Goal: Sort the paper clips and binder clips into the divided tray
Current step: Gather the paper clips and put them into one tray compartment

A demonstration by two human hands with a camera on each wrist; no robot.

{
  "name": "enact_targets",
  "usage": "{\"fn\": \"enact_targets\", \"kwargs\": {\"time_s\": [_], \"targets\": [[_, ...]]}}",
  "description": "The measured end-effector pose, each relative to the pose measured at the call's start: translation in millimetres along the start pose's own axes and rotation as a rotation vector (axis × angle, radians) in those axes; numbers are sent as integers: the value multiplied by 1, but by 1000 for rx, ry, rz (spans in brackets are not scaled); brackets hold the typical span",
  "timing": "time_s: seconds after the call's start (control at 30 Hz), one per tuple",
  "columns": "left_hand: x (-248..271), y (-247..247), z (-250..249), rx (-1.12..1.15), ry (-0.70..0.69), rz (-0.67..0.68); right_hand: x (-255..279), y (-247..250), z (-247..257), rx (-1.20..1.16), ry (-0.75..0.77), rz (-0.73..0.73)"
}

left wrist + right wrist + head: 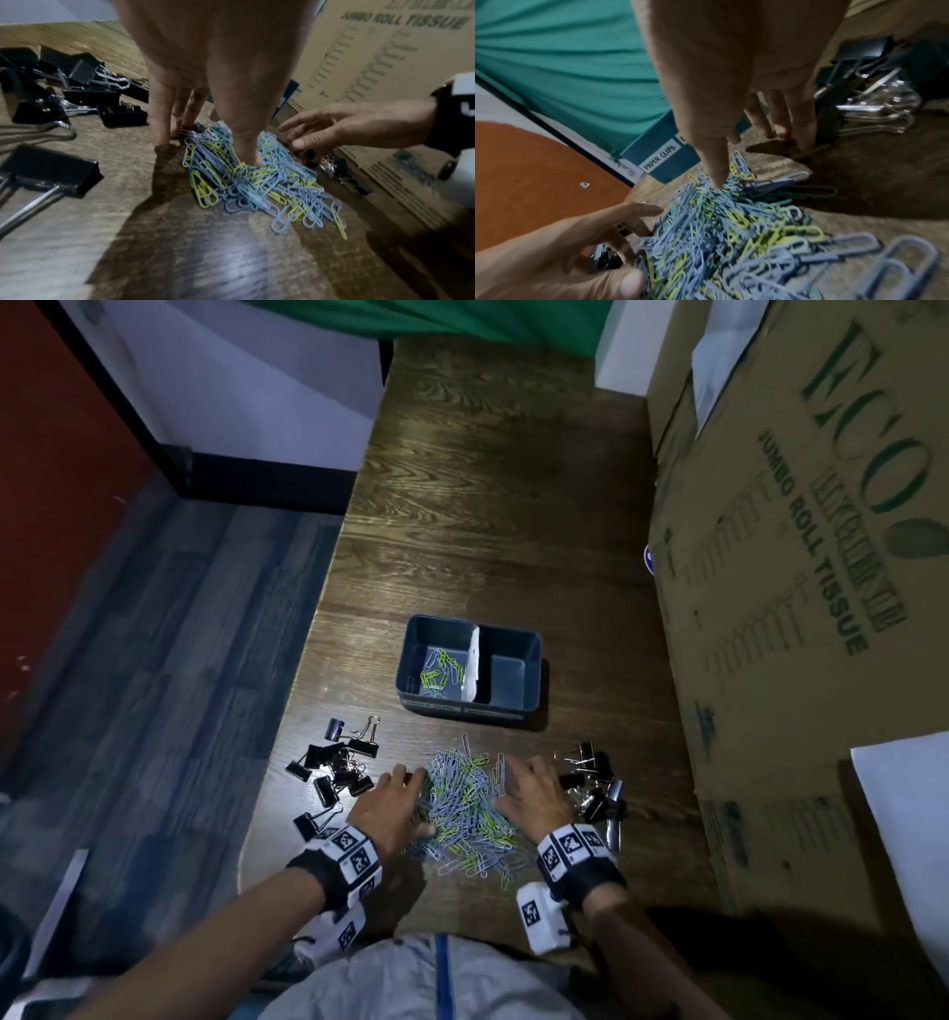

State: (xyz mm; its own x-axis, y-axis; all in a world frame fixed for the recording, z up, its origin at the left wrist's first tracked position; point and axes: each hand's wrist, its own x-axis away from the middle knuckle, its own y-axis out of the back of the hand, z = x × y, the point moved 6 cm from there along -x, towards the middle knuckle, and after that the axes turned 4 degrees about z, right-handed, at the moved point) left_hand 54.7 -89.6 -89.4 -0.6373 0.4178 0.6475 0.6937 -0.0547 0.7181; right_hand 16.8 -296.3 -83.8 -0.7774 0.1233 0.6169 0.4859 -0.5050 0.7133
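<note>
Paper clips: the loose pile of paper clips (464, 806) lies on the bench (513, 531) between your two grips, touching both.
Left grip: your left hand (393, 806) stands fingers-down at the pile's left edge, fingers straight and apart, thumb sunk into the clips, clamped on nothing.
Right grip: your right hand (534, 796) mirrors it on the other side, fingers spread, raking rather than pinching.
Tray: the divided tray (534, 660) sits beyond your fingertips; a few clips already lie in its left compartment, labelled PAPER CLIPS, and the right one looks bare.
Binder clips: black binder clips (336, 773) lie just outside each grip, close to the knuckles.
Risk: if you scoop inward, a binder clip may ride along into the pile, and tangled clips may spill over the divider.
</note>
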Motion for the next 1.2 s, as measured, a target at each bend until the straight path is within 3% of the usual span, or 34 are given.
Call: {"fn": "enact_targets", "kwargs": {"time_s": [0.17,0.37,0.73,1.03,1.2], "targets": [[-7,-9,-17,-92,-101,-10,5,-16,15,46,45,40],[-12,-4,-22,-4,-215,-147,7,-22,34,111,83,-65],[-5,13,-17,224,-210,-131,-2,-12,30,-82,25,-107],[14,60,-19,264,-321,-263,10,15,24,-167,-26,-90],[26,117,-21,353,-293,-394,21,38,28,-186,7,-115]]}}
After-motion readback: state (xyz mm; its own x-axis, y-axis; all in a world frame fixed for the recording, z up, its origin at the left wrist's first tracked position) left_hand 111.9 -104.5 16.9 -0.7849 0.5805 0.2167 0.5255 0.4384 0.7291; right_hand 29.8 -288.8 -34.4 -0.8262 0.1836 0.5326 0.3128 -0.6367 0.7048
